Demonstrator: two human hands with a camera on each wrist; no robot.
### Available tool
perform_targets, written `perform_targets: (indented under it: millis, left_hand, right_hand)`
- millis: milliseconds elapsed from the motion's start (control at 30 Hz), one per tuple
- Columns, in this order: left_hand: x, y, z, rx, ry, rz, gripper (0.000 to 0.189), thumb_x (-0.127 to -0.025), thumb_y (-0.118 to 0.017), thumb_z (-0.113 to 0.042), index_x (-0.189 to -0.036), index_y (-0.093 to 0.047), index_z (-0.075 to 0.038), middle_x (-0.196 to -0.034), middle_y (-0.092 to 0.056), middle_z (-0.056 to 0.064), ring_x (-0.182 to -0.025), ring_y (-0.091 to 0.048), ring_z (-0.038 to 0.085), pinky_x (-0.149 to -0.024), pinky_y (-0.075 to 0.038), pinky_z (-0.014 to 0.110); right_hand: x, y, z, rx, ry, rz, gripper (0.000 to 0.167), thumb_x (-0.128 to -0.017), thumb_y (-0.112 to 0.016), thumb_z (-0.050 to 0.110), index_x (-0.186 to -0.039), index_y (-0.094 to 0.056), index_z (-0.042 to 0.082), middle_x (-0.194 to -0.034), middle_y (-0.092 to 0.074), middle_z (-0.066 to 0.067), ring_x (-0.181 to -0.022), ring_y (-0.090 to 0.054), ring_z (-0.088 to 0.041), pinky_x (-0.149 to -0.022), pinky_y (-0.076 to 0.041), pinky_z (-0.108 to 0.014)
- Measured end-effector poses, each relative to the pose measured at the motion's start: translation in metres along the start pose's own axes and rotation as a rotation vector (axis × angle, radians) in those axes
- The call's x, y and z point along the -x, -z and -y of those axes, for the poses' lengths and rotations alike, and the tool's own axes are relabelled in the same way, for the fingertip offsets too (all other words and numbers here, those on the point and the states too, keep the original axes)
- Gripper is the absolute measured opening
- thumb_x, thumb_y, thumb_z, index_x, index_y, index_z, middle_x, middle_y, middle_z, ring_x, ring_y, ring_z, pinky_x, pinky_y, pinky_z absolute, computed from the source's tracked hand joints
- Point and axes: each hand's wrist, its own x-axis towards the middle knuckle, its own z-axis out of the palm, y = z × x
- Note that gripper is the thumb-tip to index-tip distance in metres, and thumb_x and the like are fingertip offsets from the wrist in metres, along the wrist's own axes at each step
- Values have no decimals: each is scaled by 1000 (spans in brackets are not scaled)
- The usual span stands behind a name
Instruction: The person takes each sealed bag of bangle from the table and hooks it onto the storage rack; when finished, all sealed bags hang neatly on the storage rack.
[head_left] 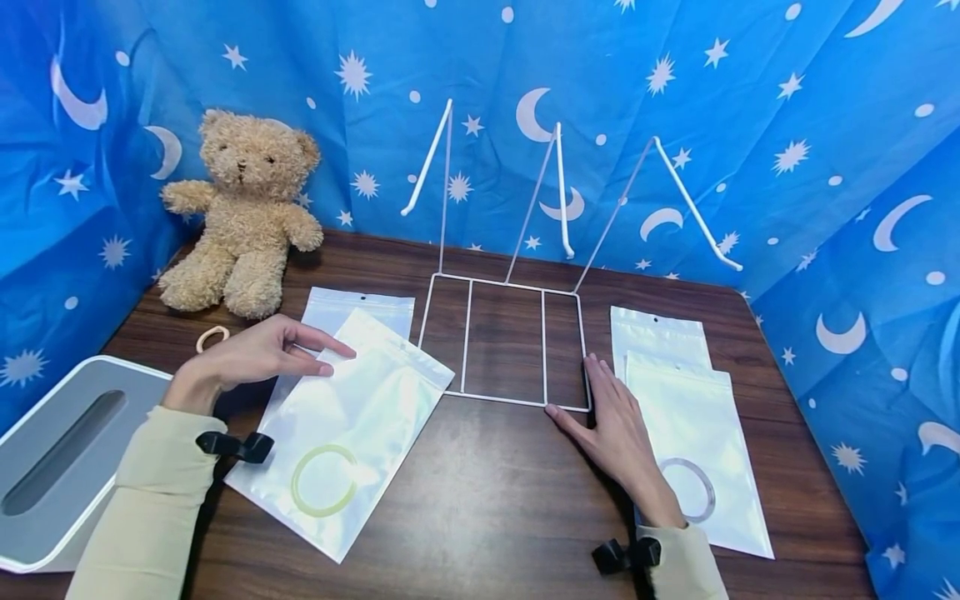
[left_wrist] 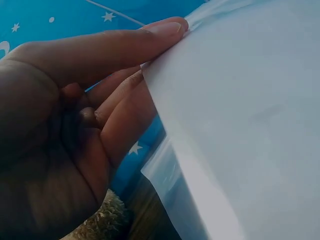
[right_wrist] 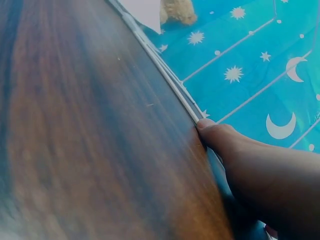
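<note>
My left hand [head_left: 258,354] pinches the upper left edge of a white zip bag [head_left: 382,408], thumb on its front and fingers behind, as the left wrist view shows. A pale yellow-green ring [head_left: 295,483] shows near the bag's lower end. This bag is tilted and overlaps another white zip bag [head_left: 378,307] behind it. My right hand [head_left: 615,429] rests at the near right corner of a white wire rack [head_left: 467,342], fingers along its side and thumb at the front bar. Three slanted uprights with forward arms rise from the rack's back bar.
Two more white zip bags [head_left: 697,433] overlap on the right, the front one showing a grey ring [head_left: 708,483]. A teddy bear [head_left: 247,208] sits at the back left. Nearby are a small beige loop [head_left: 202,340] and a grey-topped white box [head_left: 67,400]. Blue star-patterned cloth [head_left: 480,50] surrounds the table.
</note>
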Motion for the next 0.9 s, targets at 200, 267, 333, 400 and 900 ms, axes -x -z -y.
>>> perform_targets:
  millis: [200, 267, 333, 400, 900]
  left_hand:
    - [2, 0, -5, -23, -21, -21, 31, -90, -73, -23, -121, -72, -19, -109, -70, 3, -66, -54, 16, -61, -48, 31]
    - [5, 0, -11, -39, -38, -35, 32, -90, -73, -24, -121, -71, -21, -108, -71, 0, -60, -48, 12, -58, -45, 29]
    - [9, -1, -19, -49, -72, -47, 33, -90, -74, -23, -123, -70, -23, -110, -70, -2, -70, -55, 11, -65, -47, 27]
    - [13, -3, -29, -68, -104, -70, 34, -89, -74, -23, -122, -70, -25, -121, -67, -5, -77, -57, 13, -68, -47, 28]
    - [13, -46, -118, 443, -805, -721, 28, -68, -73, 26, -94, -69, 16, -87, -72, 19, -56, -58, 14, -45, -41, 18]
  right_hand:
    - [0, 0, -1, 3, 5, -5, 99, -85, -61, 67, -155, -26, 6, -157, -29, -16, -144, -24, -32, -111, -21, -55]
    - [1, 0, -1, 5, 2, 0, 99, -85, -60, 67, -155, -26, 6, -157, -28, -16, -144, -23, -32, -111, -21, -55]
    - [1, 0, -1, 8, -2, 5, 100, -85, -59, 68, -155, -25, 6, -158, -28, -15, -145, -22, -32, -112, -21, -55]
    - [1, 0, -1, 11, -6, 6, 100, -85, -59, 68, -155, -25, 6, -158, -27, -15, -145, -22, -32, -112, -20, -55]
    - [1, 0, -1, 19, -7, 21, 100, -86, -57, 69, -156, -23, 6, -158, -26, -16, -145, -21, -31, -112, -20, -56]
